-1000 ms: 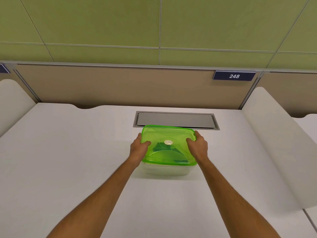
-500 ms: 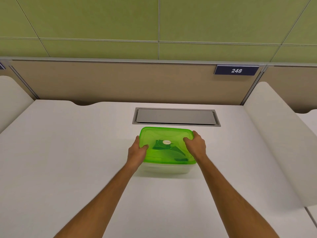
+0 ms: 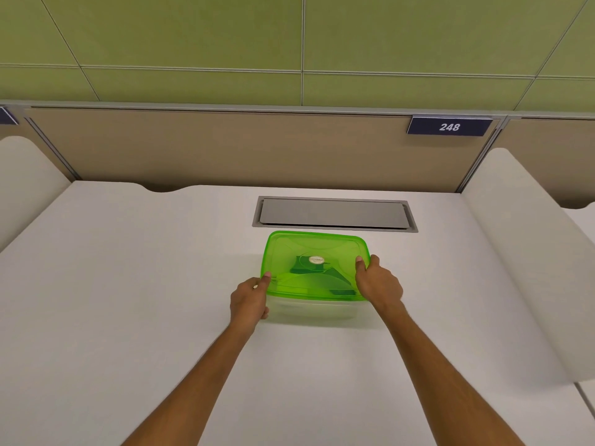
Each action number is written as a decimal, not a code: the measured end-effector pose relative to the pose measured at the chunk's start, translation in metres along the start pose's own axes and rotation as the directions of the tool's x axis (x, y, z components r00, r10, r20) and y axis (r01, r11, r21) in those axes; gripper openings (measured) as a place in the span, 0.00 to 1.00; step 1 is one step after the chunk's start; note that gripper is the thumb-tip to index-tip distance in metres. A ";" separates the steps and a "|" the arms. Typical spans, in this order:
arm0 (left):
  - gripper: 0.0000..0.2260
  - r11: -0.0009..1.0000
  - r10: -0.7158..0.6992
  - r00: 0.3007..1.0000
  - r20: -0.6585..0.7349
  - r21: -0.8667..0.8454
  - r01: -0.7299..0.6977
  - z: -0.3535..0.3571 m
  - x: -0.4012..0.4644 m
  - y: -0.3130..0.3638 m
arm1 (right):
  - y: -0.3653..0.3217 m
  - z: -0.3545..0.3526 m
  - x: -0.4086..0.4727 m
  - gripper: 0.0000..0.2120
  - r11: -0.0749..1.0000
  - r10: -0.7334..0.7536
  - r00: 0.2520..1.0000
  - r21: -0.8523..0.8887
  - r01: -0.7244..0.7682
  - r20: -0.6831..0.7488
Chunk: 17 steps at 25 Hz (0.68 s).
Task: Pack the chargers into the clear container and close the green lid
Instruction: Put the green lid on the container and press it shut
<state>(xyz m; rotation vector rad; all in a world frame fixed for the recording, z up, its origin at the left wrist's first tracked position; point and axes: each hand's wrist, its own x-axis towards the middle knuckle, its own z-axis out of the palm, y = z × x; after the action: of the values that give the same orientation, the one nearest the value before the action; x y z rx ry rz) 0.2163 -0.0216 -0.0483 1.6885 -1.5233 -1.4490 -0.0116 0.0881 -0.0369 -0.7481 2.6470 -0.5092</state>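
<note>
The translucent green lid [image 3: 317,249] lies flat on top of the clear container [image 3: 314,312], which stands on the white desk. Dark shapes of the chargers [image 3: 322,272] show through the lid. My left hand [image 3: 249,297] holds the container's left side, thumb on the lid's left edge. My right hand [image 3: 378,283] grips the right edge, thumb pressing on top of the lid. A small round label sits at the lid's centre.
A grey metal cable hatch [image 3: 333,214] is set into the desk just behind the container. Beige partition panels run along the back with a plate reading 248 [image 3: 449,126]. White curved dividers [image 3: 515,246] flank the desk on both sides.
My left hand has slid from the lid's top down to the container's left side. The right hand stays on the right edge. The lid sits lower and flatter.
</note>
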 end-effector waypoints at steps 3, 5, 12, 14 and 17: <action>0.16 0.994 -0.038 0.999 0.038 -0.101 0.042 -0.001 0.000 0.004 | 0.002 0.000 -0.007 0.27 1.000 0.015 1.000 -0.016 -0.016 -0.016; 0.13 0.986 -0.062 0.996 0.066 -0.149 0.071 -0.001 0.001 0.005 | 0.002 -0.001 -0.011 0.28 0.999 0.033 0.999 -0.017 -0.033 0.004; 0.14 0.966 -0.110 0.980 0.165 -0.213 0.144 -0.008 0.004 0.010 | 0.000 -0.009 -0.019 0.27 0.999 0.035 0.995 0.028 -0.038 0.096; 0.15 0.970 -0.103 0.982 0.157 -0.203 0.134 -0.009 0.003 0.010 | 0.001 -0.012 -0.020 0.27 1.000 0.020 0.996 -0.010 -0.019 0.091; 0.15 0.987 -0.057 0.994 0.095 -0.143 0.070 -0.010 0.002 0.007 | 0.002 -0.017 -0.023 0.26 0.996 -0.004 0.997 -0.085 0.011 0.077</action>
<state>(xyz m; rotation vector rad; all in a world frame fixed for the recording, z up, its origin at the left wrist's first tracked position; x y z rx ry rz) 0.2211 -0.0286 -0.0395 1.6177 -1.3830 -1.6489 -0.0008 0.1068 -0.0179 -0.7871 2.6095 -0.3635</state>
